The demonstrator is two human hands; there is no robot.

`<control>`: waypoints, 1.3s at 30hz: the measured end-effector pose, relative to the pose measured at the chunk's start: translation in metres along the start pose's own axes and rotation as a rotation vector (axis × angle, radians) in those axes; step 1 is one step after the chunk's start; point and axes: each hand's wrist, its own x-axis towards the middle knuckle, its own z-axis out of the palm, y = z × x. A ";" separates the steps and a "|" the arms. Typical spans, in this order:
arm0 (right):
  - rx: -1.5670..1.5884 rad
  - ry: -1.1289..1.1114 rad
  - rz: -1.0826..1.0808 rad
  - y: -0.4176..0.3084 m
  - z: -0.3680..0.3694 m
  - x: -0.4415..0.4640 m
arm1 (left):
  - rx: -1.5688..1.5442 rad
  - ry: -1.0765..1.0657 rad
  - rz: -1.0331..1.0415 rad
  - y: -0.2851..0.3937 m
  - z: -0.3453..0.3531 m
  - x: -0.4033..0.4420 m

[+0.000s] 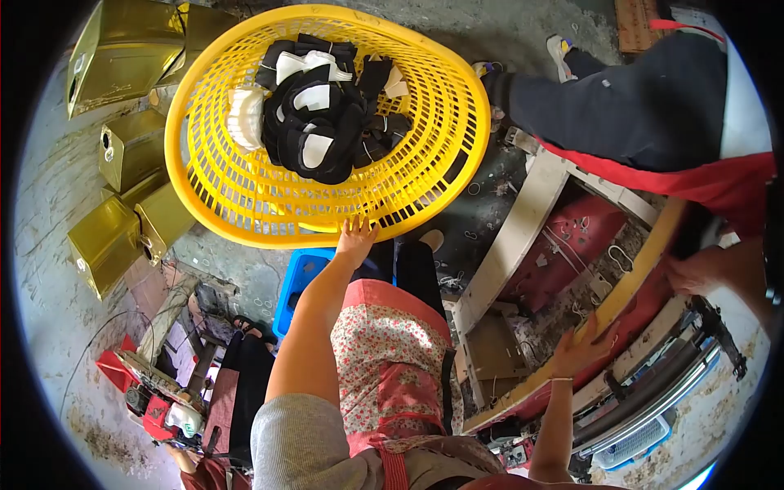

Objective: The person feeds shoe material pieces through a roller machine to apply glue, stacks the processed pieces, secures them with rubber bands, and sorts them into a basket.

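Observation:
My left hand (pixel 357 239) is at the near rim of a large yellow plastic basket (pixel 184 175), its fingers hooked over the edge. Inside the basket lie bundles of black fabric pieces (pixel 314 122), some with white patches, and a white bundle (pixel 245 118) at their left. On the right, my right hand (pixel 584 351) rests with fingers spread on the yellowish edge (pixel 633 286) of a wooden frame table. Nothing shows in that hand's grasp.
Gold metal cans (pixel 135 57) stand at the left. A blue crate (pixel 298 282) sits below the basket. One person in dark trousers (pixel 621 106) is at the right, with a hand (pixel 694 272) by the table. Another person sits lower left beside a machine (pixel 163 408).

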 end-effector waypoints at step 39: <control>2.235 0.497 0.861 -0.027 -0.168 -0.148 | -1.052 -0.256 0.776 0.388 -0.330 -0.255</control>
